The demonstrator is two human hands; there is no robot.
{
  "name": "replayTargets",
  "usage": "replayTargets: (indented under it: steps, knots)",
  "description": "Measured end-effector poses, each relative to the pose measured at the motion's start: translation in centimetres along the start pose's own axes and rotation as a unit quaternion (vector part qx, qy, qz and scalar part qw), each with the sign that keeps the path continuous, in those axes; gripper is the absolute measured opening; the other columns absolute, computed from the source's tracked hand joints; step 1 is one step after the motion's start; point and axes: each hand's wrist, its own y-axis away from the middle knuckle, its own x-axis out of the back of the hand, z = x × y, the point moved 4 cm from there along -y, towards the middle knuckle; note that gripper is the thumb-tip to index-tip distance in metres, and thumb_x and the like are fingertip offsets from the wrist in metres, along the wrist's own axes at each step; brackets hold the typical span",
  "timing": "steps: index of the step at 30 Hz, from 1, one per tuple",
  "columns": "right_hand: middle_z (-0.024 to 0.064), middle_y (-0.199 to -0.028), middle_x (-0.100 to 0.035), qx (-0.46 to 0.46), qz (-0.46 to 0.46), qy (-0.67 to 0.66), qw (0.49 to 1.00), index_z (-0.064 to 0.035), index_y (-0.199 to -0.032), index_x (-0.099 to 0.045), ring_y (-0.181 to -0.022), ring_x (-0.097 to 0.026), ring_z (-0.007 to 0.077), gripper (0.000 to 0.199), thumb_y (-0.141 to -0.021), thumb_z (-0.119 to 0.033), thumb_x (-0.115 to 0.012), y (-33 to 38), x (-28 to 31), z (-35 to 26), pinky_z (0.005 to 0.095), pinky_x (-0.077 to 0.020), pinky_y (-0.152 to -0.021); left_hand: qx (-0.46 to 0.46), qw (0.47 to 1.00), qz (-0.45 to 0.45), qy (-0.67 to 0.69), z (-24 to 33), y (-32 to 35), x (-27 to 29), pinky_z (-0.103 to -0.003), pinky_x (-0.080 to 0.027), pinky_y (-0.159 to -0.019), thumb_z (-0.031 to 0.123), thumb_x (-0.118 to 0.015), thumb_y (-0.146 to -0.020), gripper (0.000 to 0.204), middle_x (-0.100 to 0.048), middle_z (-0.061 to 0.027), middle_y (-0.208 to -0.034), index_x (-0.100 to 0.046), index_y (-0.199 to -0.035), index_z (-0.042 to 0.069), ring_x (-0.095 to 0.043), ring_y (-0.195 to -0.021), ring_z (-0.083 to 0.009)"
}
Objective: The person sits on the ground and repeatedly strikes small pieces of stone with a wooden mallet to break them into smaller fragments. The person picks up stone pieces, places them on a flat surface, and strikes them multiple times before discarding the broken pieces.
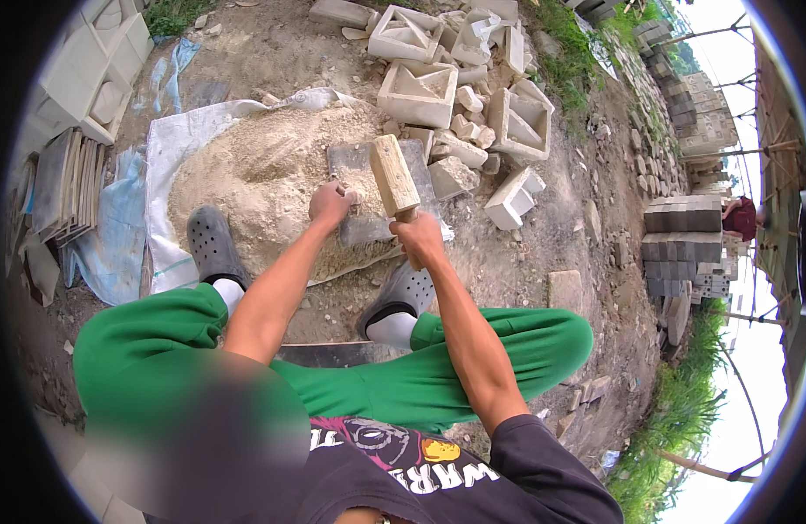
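My right hand [418, 236] is wrapped round the handle of a wooden mallet [392, 177], whose blocky pale head is raised over a dark flat slab [410, 166]. My left hand [331, 204] is closed at the slab's left edge, beside pale crumbs; whether its fingers hold a piece is too small to make out. A heap of sandy crushed material [259, 166] lies left of the slab on a white woven sack [161, 218]. My feet, in grey clogs [215, 244], stand either side of the near part of the sack.
Broken pale blocks [418, 92] and rubble [468, 131] are piled beyond and right of the slab. Thin boards [69, 188] and a blue sheet [115, 236] lie at the left, below stacked white blocks [93, 70]. Grey blocks [682, 231] stand at the right, near another person [740, 218].
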Motion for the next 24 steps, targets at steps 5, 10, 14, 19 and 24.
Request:
replayTargets:
  steps: [5,10,14,19,24]
  knots:
    - [0.0233,-0.080,-0.071,0.045,0.023,0.029,0.998,0.0015,-0.092,-0.073,-0.079,-0.072,0.0377,0.035,-0.073,-0.028,-0.075,-0.3,-1.2,-2.4,0.0436,-0.0553,-0.071,0.023,0.999,-0.014,0.044,-2.1,-1.3,-0.3,-0.041,-0.053,-0.072,0.041,-0.080,-0.079,0.033,-0.074,-0.0128,-0.081,-0.077,-0.083,0.009,-0.071,-0.077,-0.0298]
    - [0.0292,-0.085,-0.070,0.002,-0.037,0.158,0.987,0.0027,-0.093,-0.073,-0.088,-0.071,0.0419,0.039,-0.072,-0.031,-0.072,-2.9,-3.0,2.0,0.0482,-0.0555,-0.076,0.054,0.998,-0.018,0.027,-1.0,-1.3,-0.5,-0.039,-0.054,-0.072,0.041,-0.081,-0.078,0.030,-0.074,-0.0120,-0.080,-0.080,-0.081,0.011,-0.071,-0.075,-0.0278]
    - [0.0235,-0.082,-0.072,-0.007,-0.044,0.049,0.998,-0.0016,-0.093,-0.075,-0.083,-0.072,0.0387,0.036,-0.072,-0.030,-0.072,-1.7,-2.9,-0.3,0.0456,-0.0562,-0.074,0.081,0.994,-0.040,0.068,-2.9,-1.4,-0.8,-0.038,-0.053,-0.069,0.039,-0.081,-0.079,0.029,-0.074,-0.0105,-0.075,-0.079,-0.080,0.011,-0.070,-0.071,-0.0252]
    - [0.0233,-0.088,-0.073,0.036,-0.013,0.140,0.989,-0.0030,-0.097,-0.075,-0.087,-0.072,0.0407,0.037,-0.071,-0.029,-0.070,-1.7,-3.6,0.1,0.0449,-0.0559,-0.076,0.069,0.994,-0.052,0.072,-1.5,-1.3,-0.5,-0.037,-0.052,-0.066,0.039,-0.079,-0.081,0.031,-0.072,-0.0066,-0.068,-0.078,-0.075,0.009,-0.069,-0.066,-0.0223]
    - [0.0257,-0.091,-0.072,0.002,-0.046,0.066,0.997,-0.0022,-0.093,-0.075,-0.091,-0.070,0.0434,0.036,-0.072,-0.031,-0.070,-2.3,-2.6,-1.9,0.0476,-0.0549,-0.079,0.093,0.987,-0.055,0.121,-2.4,-1.3,-0.4,-0.033,-0.050,-0.060,0.035,-0.079,-0.084,0.030,-0.070,-0.0046,-0.064,-0.077,-0.074,0.006,-0.066,-0.059,-0.0159]
